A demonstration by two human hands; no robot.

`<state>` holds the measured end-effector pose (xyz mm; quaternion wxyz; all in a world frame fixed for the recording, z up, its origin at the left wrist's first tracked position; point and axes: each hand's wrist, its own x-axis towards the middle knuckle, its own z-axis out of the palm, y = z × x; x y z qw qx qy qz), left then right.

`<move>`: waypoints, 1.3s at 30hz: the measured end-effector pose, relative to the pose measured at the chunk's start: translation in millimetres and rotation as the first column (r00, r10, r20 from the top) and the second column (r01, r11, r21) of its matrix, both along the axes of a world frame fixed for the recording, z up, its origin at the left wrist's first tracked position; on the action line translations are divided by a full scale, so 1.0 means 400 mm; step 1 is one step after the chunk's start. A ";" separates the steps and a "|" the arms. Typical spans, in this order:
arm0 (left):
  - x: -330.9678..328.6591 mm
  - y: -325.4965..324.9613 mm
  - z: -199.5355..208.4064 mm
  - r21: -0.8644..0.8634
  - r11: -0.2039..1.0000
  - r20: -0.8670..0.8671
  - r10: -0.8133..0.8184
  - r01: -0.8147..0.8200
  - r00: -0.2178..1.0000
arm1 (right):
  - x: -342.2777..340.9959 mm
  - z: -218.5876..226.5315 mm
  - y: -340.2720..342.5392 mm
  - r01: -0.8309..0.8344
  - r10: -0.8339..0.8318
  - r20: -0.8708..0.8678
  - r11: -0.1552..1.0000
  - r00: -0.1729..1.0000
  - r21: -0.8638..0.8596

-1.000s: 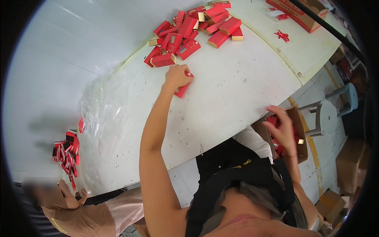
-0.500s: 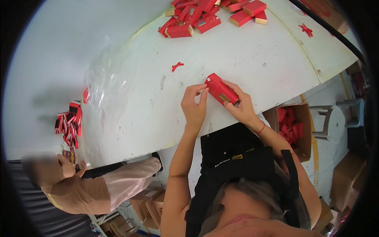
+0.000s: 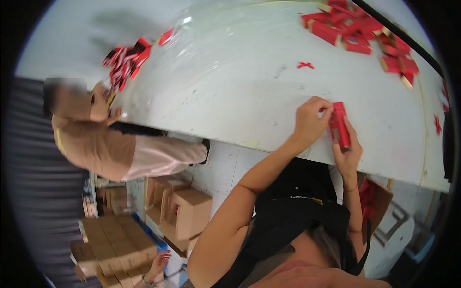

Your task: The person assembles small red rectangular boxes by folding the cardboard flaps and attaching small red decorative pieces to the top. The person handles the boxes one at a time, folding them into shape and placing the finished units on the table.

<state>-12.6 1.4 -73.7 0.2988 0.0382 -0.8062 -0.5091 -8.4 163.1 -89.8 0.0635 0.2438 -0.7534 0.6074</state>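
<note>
My right hand (image 3: 349, 152) grips a small red box (image 3: 340, 126) from its lower end, with fingers along one side and the thumb on the other. The box stands over the white table (image 3: 230, 91) near its front edge. At the box's upper left edge my left hand (image 3: 312, 118) has thumb and forefinger pinched together. Whatever lies between those fingertips is too small to make out. Beyond the hands a red ribbon bow (image 3: 305, 65) lies on the table, and a second bow (image 3: 437, 125) lies at the far right.
Red boxes (image 3: 326, 32) are heaped at the back right. Below the table edge stands a carton (image 3: 382, 204) with red pieces, beside a pale stool (image 3: 396, 225). At left a co-worker (image 3: 96, 149) works by a red-and-black pile (image 3: 127, 60). Another person's hand (image 3: 161, 261) shows near stacked cartons (image 3: 117, 245).
The view has swung left, so table things appear further right. The red box has turned more upright and edge-on in my right hand. My left fingertips have closed together at its upper end.
</note>
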 end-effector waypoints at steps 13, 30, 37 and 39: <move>0.005 0.028 -0.007 0.123 0.978 0.107 0.154 -0.167 0.982 | 0.003 -0.031 -0.012 0.052 -0.034 -0.105 0.983 0.994 0.176; 0.005 0.009 0.008 0.160 0.980 0.165 0.090 -0.117 0.982 | 0.000 -0.026 -0.008 0.070 -0.015 -0.286 0.981 0.958 0.181; -0.010 -0.030 -0.030 0.724 0.685 0.103 -0.226 0.082 0.969 | 0.001 -0.013 0.011 -0.078 0.078 0.021 0.997 0.997 -0.002; -0.001 -0.035 -0.030 0.774 0.626 0.090 -0.260 0.097 0.962 | -0.006 -0.014 0.012 -0.072 0.084 0.124 0.992 0.989 -0.099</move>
